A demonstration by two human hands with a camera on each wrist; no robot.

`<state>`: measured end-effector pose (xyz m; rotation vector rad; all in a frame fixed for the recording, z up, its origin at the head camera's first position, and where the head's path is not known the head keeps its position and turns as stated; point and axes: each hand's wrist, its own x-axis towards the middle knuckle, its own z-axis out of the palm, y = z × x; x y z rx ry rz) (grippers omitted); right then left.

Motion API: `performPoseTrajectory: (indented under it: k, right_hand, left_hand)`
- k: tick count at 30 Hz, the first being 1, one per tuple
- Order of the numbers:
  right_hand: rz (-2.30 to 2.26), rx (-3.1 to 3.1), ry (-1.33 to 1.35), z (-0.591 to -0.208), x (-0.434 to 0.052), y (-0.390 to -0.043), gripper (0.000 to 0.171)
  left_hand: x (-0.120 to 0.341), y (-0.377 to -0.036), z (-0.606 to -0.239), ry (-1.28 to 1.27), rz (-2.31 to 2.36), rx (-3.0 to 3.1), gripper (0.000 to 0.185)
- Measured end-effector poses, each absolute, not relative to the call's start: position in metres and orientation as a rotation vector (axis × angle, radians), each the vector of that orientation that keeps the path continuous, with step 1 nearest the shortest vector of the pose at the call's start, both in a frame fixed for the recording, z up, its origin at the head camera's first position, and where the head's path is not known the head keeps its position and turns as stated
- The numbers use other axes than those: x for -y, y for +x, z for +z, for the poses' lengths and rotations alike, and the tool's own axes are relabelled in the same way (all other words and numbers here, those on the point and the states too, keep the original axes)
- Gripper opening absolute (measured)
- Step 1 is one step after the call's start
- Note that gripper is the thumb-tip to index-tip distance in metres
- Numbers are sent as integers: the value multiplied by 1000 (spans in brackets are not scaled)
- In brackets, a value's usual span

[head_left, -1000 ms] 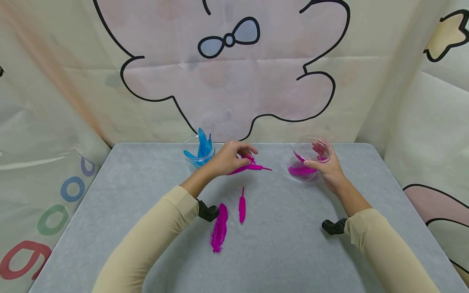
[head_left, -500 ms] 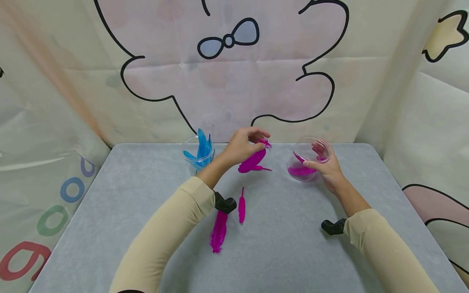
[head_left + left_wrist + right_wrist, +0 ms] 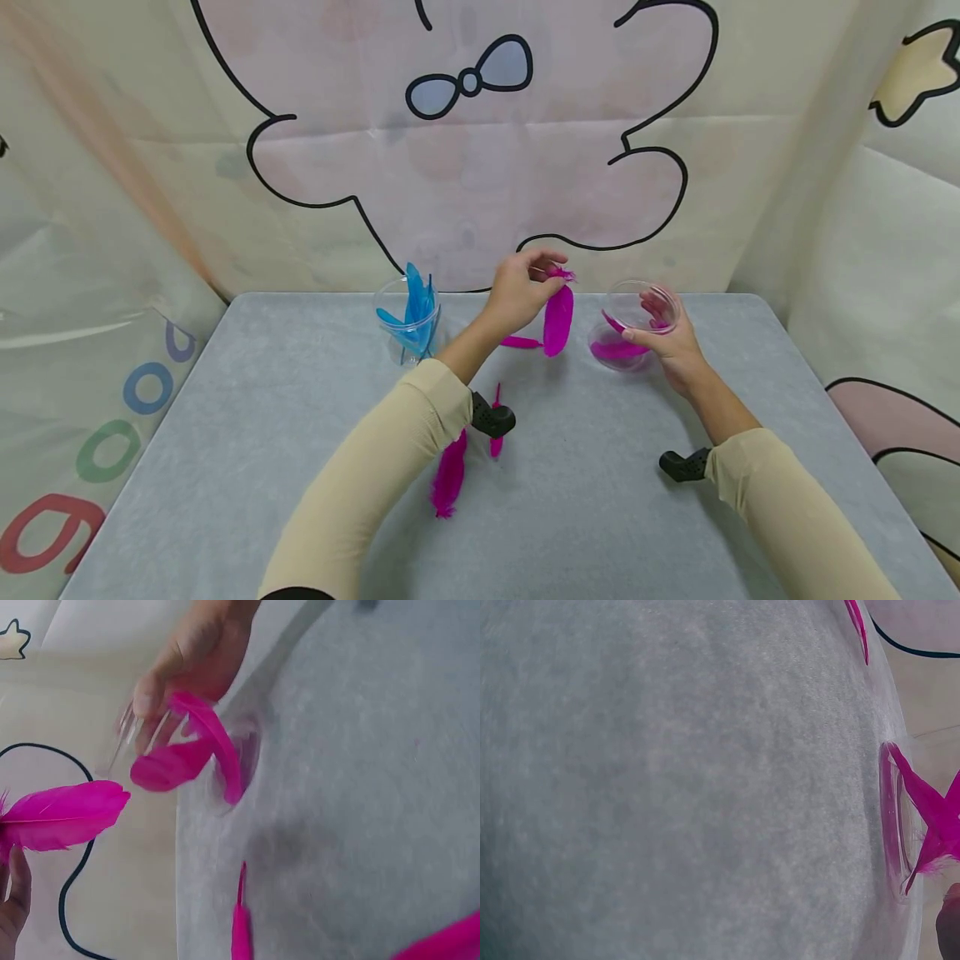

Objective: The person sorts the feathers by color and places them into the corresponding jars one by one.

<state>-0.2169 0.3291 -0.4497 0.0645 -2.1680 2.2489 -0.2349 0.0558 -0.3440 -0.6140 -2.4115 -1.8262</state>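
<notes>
My left hand [image 3: 519, 293] pinches magenta feather [image 3: 558, 320] by its quill; right hand [image 3: 670, 340] grips clear cup [image 3: 634, 326]. Drop it tip-first, cup steady.

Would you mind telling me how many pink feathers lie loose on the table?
3: one below the left hand, two nearer the person, partly behind the left wrist. More could be hidden under the arm.

feathers [image 3: 450, 471] lie on the table [image 3: 225, 433] before two cups [image 3: 408, 321], left and right.
</notes>
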Motion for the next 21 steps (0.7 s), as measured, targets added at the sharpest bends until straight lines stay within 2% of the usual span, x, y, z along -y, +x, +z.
performPoseTrajectory:
  k: [21]
  right_hand:
    - [2260, 2143, 64, -450, -328, -217, 82]
  left_hand:
    - [-102, -232, -343, -330, -1943, 2077, 21]
